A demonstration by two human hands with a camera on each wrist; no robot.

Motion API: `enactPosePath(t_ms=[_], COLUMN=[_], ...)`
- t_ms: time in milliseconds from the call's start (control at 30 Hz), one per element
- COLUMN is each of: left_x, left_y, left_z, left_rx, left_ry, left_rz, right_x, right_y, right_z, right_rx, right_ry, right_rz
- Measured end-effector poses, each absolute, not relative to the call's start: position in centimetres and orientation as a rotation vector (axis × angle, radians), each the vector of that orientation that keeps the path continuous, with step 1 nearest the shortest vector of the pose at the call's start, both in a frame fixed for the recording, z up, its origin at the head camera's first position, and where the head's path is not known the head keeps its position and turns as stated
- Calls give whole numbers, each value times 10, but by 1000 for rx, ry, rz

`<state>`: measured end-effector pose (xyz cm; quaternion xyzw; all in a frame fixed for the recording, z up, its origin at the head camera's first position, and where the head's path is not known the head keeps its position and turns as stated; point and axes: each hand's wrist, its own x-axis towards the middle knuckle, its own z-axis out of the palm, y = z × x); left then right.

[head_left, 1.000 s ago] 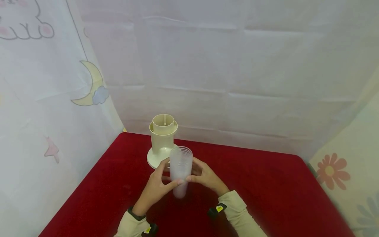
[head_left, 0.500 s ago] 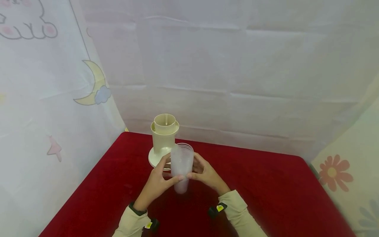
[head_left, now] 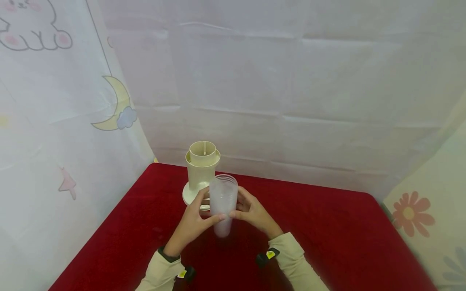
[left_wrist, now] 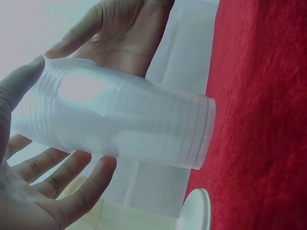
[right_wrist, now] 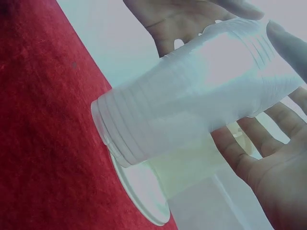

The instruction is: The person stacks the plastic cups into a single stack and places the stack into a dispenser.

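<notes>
A stack of clear plastic cups (head_left: 223, 198), nested one in another, stands upright between my two hands in the head view. My left hand (head_left: 193, 222) grips its left side, thumb toward me and fingers round the far side. On the opposite side my right hand (head_left: 256, 215) holds it the same way, the two thumbs almost meeting at the front. Both wrist views show the stacked cups (left_wrist: 124, 110) with their ringed rims near the thumbs. Just behind the stack is a cream cylindrical holder (head_left: 198, 176) with a double-walled open top and a round base.
A red cloth (head_left: 309, 226) covers the table. White printed curtains (head_left: 255, 101) close in the back and both sides. The holder's round base (right_wrist: 144, 191) lies close beyond the cups in the right wrist view.
The cup stack has risen slightly in both hands, its lower end higher than a second ago. The view has shifted a little; the holder stays where it was.
</notes>
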<state>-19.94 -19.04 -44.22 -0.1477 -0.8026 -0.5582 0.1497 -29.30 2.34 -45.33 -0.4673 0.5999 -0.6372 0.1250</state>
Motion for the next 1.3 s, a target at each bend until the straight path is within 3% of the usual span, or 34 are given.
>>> enactPosePath(t_ms=[1300], left_x=[-227], left_y=[-202], left_z=[-385], left_rx=[-580], left_ry=[-2281], left_rz=[-1473], right_x=[-318], right_y=[15], right_z=[-396], right_rx=[-1406], right_ry=[1814], right_rz=[-1847])
